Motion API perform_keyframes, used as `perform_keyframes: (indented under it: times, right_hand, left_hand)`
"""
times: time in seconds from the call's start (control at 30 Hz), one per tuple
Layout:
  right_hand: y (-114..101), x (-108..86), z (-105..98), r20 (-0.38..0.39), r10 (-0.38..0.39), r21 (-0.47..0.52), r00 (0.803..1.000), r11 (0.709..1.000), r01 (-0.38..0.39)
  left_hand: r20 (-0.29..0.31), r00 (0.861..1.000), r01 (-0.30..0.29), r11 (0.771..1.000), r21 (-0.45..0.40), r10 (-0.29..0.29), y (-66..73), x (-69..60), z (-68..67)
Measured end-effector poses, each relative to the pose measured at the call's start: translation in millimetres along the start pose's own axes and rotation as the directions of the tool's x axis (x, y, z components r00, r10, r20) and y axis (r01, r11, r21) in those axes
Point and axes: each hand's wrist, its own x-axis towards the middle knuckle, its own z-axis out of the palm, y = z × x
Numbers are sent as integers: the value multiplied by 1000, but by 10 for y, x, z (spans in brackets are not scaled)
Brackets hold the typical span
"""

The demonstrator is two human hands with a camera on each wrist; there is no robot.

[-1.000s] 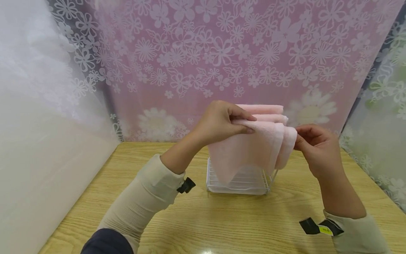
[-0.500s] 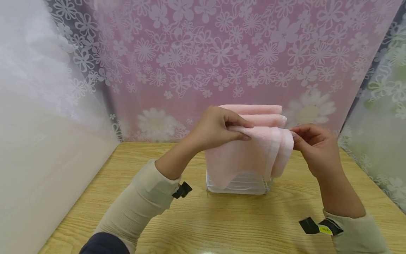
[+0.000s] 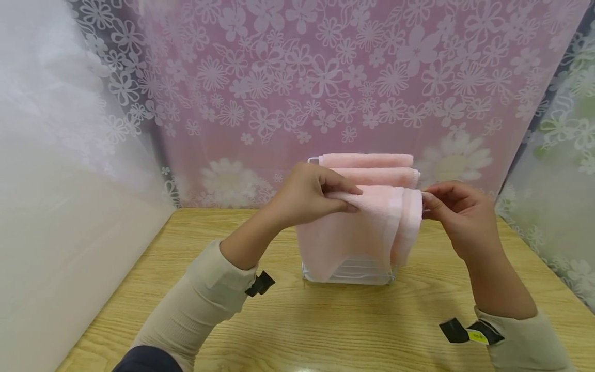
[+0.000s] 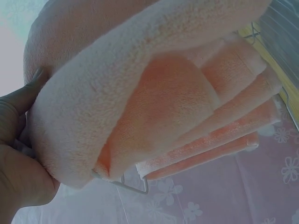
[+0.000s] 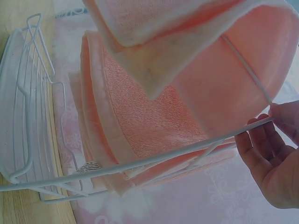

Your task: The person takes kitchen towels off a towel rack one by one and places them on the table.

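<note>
The left grip point(image 3: 302, 196) pinches the front towel point(image 3: 344, 237) at the left part of its top fold, thumb on the near side. The towel extends rightward from this pinch and drapes over a crossbar point(image 5: 247, 67) of the white wire rack point(image 3: 358, 274); its near panel hangs toward the person, above the rack base. The long axis of the fold runs left to right, between the hands. The right grip point(image 3: 469, 217) pinches the rack frame at the crossbar's right end; contact with the cloth cannot be confirmed. Judged from this layout, positioning the cloth depends on aligning fold with crossbar; the left hand is nearer. Behind lie two folded towels point(image 3: 372, 176), roughly parallel. The rack stands on the worktop point(image 3: 334, 330).
</note>
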Motion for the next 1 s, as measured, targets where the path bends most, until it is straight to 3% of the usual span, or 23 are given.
perform_keyframes:
  times: [0.3,0.73,1.0]
  right_hand:
    - [13,5,-1,17,-9,14,1000,1000,9]
    - [-17,-6,16,-8,12,-53,1000,999,-12]
    - [-7,-3,16,-2,12,-86,1000,996,-12]
  left_hand:
    - [0,1000,-4,1000,-20,4,-20,-95,-20]
    - [-6,994,-108,994,32,108,-33,-177,-16]
    - [16,990,-143,990,19,143,-123,-232,25]
